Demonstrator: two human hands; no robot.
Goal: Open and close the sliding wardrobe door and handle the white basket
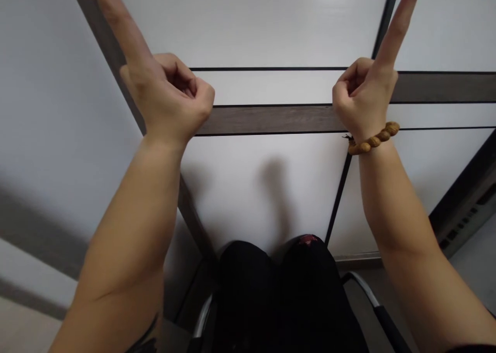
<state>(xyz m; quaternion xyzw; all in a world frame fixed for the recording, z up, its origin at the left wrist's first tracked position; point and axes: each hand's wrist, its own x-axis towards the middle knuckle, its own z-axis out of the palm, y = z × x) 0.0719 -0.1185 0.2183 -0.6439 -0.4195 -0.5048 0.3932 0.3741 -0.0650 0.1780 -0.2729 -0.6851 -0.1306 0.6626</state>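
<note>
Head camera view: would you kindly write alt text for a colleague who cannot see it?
A person's left hand and right hand are raised, each curled with one finger extended, in front of a white panel crossed by dark wood-look strips. A beaded wooden bracelet circles the right wrist, and black-clad legs show below.

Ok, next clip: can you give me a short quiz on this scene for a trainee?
1. True or false: the left hand and the right hand each have one finger raised and the others curled.
2. Multiple choice: the wooden bead bracelet is on A) the left wrist, B) the right wrist, C) the left forearm near the elbow.
3. Short answer: what colour are the trousers at the bottom of the view?

Key: 1 true; 2 B; 3 black.
</note>
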